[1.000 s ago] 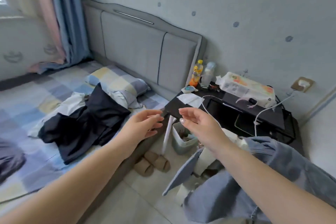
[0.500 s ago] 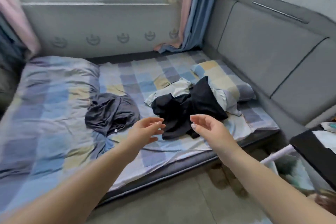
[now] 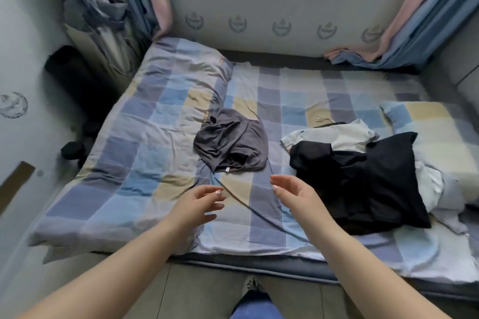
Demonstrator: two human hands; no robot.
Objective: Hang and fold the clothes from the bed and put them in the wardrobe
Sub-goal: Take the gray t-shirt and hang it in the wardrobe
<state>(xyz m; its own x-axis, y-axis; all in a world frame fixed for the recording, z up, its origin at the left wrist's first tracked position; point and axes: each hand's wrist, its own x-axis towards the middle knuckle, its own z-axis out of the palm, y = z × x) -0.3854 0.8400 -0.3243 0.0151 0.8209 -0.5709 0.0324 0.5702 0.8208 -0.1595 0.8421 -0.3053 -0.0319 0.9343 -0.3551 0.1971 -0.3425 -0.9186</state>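
You're reaching in, left hand (image 3: pixel 201 202) and right hand (image 3: pixel 293 193) fingers relaxed, holding nothing; grey garment (image 3: pixel 232 142), black pile (image 3: pixel 363 176) lying unfolded on bed (image 3: pixel 145 122).

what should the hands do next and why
Probably reach forward and grip the grey garment. Both the left hand and right hand are open and empty above the bed, and it lies crumpled just beyond them, apart from the black pile.

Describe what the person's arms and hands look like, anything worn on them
Both forearms are bare, with no sleeves in view. The left hand and right hand wear no gloves, rings or watch that show. The nails look pale and glossy, possibly polished.
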